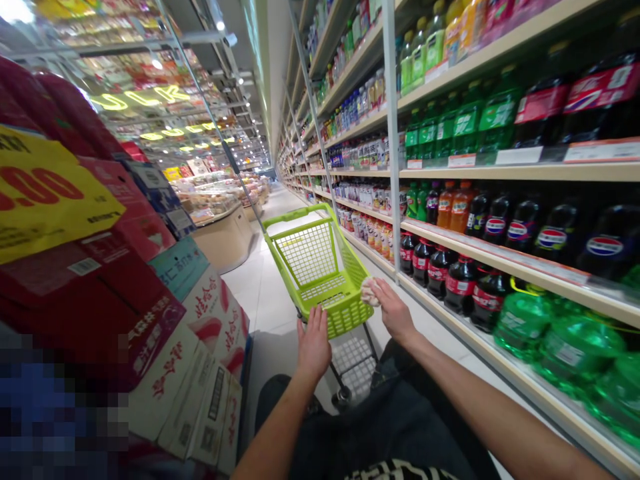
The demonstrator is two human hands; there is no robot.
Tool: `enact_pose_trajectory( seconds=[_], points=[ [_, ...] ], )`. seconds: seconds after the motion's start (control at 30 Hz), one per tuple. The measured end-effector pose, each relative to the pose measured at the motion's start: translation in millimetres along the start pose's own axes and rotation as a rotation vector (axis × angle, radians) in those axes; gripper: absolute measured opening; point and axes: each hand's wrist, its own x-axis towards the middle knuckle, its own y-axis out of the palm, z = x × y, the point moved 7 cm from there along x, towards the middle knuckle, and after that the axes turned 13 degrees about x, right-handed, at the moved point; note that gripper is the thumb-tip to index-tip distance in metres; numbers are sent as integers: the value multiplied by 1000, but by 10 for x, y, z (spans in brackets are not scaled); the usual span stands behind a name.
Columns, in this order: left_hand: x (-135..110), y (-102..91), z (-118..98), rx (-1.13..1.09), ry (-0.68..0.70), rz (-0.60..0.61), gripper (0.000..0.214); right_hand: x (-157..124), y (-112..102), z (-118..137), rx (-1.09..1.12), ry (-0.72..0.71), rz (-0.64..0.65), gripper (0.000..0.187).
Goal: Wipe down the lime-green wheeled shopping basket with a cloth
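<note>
A lime-green shopping cart [345, 317] stands right in front of me, and its plastic basket shows no goods inside. My left hand [315, 340] rests against the near left part of the basket, fingers stretched out along its rim. In my right hand [393, 307] a crumpled whitish cloth [371, 292] is pinched, touching the basket's near right corner. Below the basket, the cart's lower wire rack [354, 363] and a dark wheel [342, 398] show between my legs.
Shelves [500, 172] of bottled drinks run along the right, close to my right arm. Stacked drink cartons [200, 393] and a yellow price sign [55, 193] crowd the left. Farther on, a rounded display counter [225, 243] borders the tiled aisle [250, 287].
</note>
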Motion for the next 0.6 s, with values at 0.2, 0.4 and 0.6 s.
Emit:
enact_pose_trajectory(
  seconds=[0.2,0.4,0.6],
  points=[
    [-27,28,43,-4,3,5,74,-306,319,-48,-14,34,132,50],
    [-52,72,229,-18,-105,36,71,-50,295,536,61,-161,91,51],
    [-85,93,313,-56,-143,37,70,-129,717,739,32,-276,165,44]
  ],
)
